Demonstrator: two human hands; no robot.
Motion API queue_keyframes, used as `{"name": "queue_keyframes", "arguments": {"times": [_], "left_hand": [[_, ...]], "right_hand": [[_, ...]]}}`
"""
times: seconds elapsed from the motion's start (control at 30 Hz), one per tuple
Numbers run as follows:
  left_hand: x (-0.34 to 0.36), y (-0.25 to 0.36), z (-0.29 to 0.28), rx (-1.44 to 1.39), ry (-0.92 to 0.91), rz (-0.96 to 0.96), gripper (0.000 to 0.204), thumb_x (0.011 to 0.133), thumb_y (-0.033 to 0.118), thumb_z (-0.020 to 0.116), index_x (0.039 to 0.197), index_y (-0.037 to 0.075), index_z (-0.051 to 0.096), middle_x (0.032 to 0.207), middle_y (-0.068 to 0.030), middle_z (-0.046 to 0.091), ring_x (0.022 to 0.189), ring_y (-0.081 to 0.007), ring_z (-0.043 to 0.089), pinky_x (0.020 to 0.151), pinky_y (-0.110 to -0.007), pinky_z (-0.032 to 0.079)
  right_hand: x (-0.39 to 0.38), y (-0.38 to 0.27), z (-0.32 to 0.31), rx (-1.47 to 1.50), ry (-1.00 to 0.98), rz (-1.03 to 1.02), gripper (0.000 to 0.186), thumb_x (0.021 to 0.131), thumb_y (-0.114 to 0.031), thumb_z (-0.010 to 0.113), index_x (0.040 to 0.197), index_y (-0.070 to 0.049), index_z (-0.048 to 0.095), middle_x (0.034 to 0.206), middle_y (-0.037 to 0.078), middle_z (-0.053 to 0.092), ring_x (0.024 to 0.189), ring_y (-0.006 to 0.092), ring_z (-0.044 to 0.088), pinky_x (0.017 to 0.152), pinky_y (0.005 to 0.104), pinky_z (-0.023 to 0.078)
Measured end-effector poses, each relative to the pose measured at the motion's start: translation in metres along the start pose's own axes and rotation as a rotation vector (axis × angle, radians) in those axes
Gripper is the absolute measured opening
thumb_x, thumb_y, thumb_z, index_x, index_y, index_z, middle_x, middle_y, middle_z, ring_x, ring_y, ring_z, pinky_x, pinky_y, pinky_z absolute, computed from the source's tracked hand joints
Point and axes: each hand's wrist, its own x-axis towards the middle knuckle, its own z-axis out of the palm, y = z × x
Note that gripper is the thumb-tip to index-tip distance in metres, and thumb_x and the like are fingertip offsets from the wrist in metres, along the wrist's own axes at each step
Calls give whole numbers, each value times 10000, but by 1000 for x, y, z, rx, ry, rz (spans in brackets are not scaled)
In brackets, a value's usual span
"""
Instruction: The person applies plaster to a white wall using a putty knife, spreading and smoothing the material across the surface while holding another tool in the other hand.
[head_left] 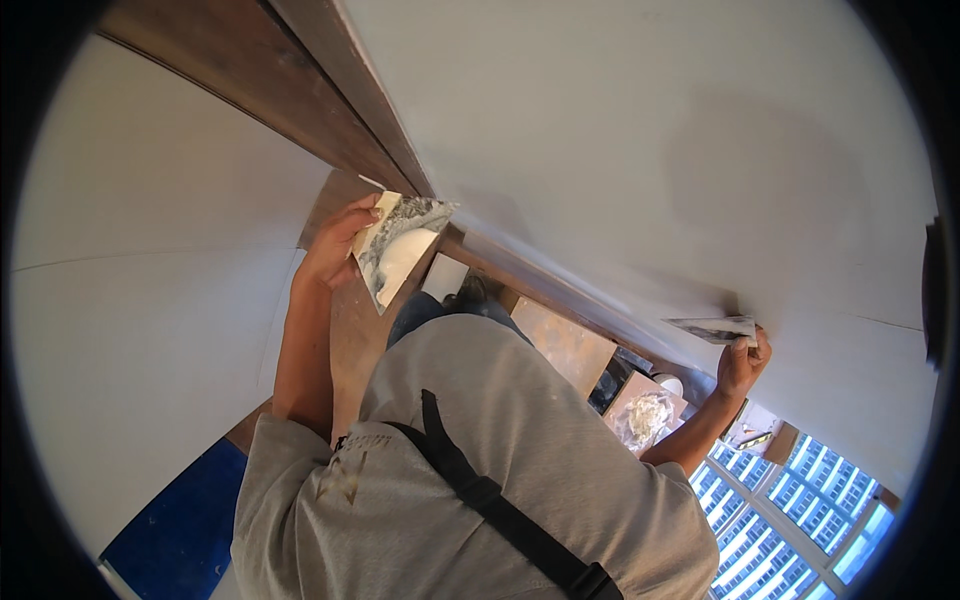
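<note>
My left hand (pixel 333 248) grips the pale handle edge of a wide putty knife (pixel 372 262). A smooth mound of white putty (pixel 405 257) sits on its blade, with rougher smears around it. Out to the right, my right hand (pixel 745 363) is closed on a second putty knife (pixel 712 328). That blade is seen nearly edge-on and lies close to the pale wall (pixel 600 150); whether it touches the surface I cannot tell. The wall looks smooth, with a soft shadow above the right blade.
Dark brown wooden trim (pixel 250 70) runs down between two pale walls. Below on the right are a pinkish board (pixel 562 345) and a smaller board carrying a heap of putty (pixel 645 418). A window (pixel 790 510) fills the lower right; a blue panel (pixel 175 525) lies lower left.
</note>
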Motion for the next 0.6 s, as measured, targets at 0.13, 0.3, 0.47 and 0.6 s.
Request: {"name": "queue_keyframes", "arguments": {"times": [0.13,0.3,0.47,0.6], "left_hand": [[6,13,13,117,46,-55,462,934,113,545,1345,-95,520,1203,-160,667,988,-174,694,855,-287,567],[33,25,9,169,-371,-168,455,928,121,541,1322,-107,541,1166,-163,685,939,-179,715,809,-286,592],[48,15,5,208,-290,-202,438,945,136,528,1333,-64,559,1099,-136,702,851,-151,725,635,-257,606],[63,15,-1,316,-417,-299,458,940,144,548,1351,-58,548,1124,-141,695,899,-162,721,664,-288,614]], "right_hand": [[-3,-21,19,4,13,-20,384,904,-313,771,1010,45,682,993,92,673,925,169,592,884,319,429],[-15,-23,4,32,-70,-66,325,936,-216,715,1106,54,653,1054,142,674,1002,235,625,956,383,455],[-36,-25,6,38,-23,-98,362,918,-250,737,1075,68,660,1007,138,669,932,213,615,878,351,454],[-42,-34,22,58,55,-99,396,891,-283,774,1022,78,681,951,122,671,879,181,601,820,320,437]]}}
